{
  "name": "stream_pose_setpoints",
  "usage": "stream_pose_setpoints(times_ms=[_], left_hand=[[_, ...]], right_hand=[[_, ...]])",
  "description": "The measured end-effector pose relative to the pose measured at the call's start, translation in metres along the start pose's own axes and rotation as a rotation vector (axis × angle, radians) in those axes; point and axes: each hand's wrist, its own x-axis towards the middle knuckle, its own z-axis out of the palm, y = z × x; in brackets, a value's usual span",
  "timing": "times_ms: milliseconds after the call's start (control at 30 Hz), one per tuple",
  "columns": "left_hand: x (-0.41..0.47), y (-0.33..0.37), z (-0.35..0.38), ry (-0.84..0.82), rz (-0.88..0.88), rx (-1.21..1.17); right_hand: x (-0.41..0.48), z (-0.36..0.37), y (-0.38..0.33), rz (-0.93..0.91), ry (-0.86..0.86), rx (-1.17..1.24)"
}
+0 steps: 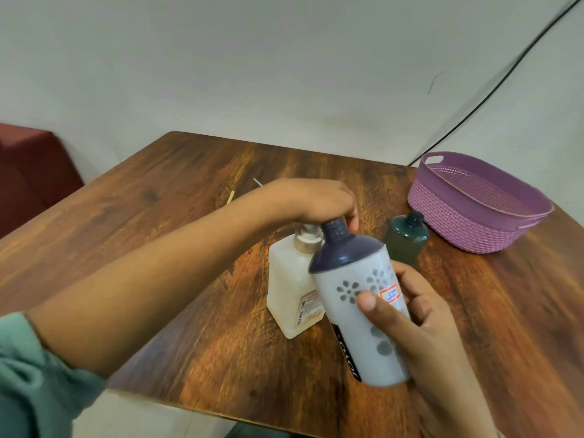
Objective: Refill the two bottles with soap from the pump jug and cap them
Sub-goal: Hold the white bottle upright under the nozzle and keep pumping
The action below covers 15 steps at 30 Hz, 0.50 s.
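My right hand point(420, 314) grips a white bottle point(360, 314) with grey flower prints and a dark blue top, held tilted above the table. Its open ribbed neck point(335, 229) leans against the pump jug point(292, 289), a pale translucent jug standing mid-table. My left hand point(316, 199) lies over the jug's pump head, fingers curled down around it and beside the bottle's neck; the pump head itself is mostly hidden. A dark green bottle point(406, 240) with a black cap stands just right of my hands.
A purple woven plastic basket point(480, 200) sits at the table's far right. A small yellow stick point(230, 197) and a thin pale piece lie behind my left forearm. The wooden table point(177, 191) meets a wall behind; a black cable runs down it.
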Motion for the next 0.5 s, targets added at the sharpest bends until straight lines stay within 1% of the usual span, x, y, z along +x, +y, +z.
stream_pose_setpoints(times_ms=[67,133,200,267,400,500], left_hand=[[-0.002,0.001,-0.003,0.001,0.002,0.041],[-0.003,0.005,-0.011,-0.004,0.01,0.137],[-0.003,0.007,-0.016,0.047,0.007,0.176],[-0.002,0.005,-0.014,0.095,0.006,0.112],[-0.002,-0.003,0.001,0.063,0.007,-0.095],[-0.003,-0.001,-0.004,0.079,0.009,-0.048]], right_hand=[[0.0,0.002,-0.001,-0.005,0.001,-0.001],[-0.001,0.002,-0.004,-0.013,-0.005,0.002],[-0.001,0.001,-0.007,-0.017,-0.01,0.01],[-0.001,0.0,-0.008,-0.013,-0.012,0.009],[-0.001,0.002,-0.002,0.012,0.01,-0.005],[0.0,0.005,0.001,0.012,0.022,-0.007]])
